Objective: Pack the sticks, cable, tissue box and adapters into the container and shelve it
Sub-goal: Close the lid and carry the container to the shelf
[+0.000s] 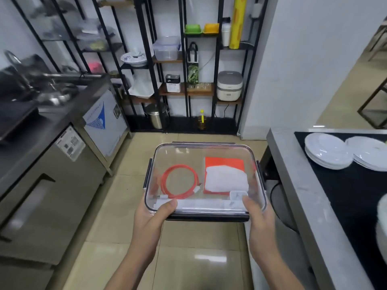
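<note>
I hold a clear lidded container [188,151] with dark clasps level in front of me, above the tiled floor. My left hand [154,216] grips its near left corner and my right hand [258,214] its near right corner, thumbs on the lid. Through the lid I see a coiled red cable [179,181] on the left, a red and white tissue box [226,176] on the right, a white adapter [237,195] near my right thumb, and pale sticks [201,204] along the near edge.
A black metal shelf rack [184,65] stands ahead with a plastic tub [166,48], a rice cooker [229,85] and a tin. A steel counter [52,130] runs along the left. On the right, a grey counter [293,185] carries stacked white plates [328,150].
</note>
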A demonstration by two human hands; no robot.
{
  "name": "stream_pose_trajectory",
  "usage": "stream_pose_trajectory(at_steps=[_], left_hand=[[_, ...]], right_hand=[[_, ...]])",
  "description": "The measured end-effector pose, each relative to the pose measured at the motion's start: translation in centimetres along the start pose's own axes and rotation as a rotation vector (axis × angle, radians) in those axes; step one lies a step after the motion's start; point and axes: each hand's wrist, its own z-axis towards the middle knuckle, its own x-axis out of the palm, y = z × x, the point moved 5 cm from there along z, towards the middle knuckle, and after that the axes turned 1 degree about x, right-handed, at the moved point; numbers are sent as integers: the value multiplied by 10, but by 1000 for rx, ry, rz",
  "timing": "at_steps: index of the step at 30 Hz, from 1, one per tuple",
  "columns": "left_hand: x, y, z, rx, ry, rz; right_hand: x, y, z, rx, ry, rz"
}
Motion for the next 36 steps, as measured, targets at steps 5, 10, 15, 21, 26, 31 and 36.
stream_pose_trajectory(at_steps=[5, 10, 15, 21, 26, 31, 36], left_hand=[[6, 1, 61, 7, 1, 2], [-3, 10, 123, -20, -48, -53], [-32, 22, 216, -24, -74, -86], [-65, 15, 321, -12, -84, -123], [-84, 7, 404, 8, -62, -115], [-88, 7, 464, 7, -63, -126], [-83, 16, 534, 19, -55, -104]], right_hand=[[16, -6, 62, 6, 13, -2], [47, -18, 118, 4, 31, -26], [108, -40, 199, 6, 53, -80], [180, -52, 283, 28, 13, -110], [227, -59, 350, 16, 9, -123], [258, -60, 404, -53, 72, -175], [282, -71, 471, -56, 67, -167]])
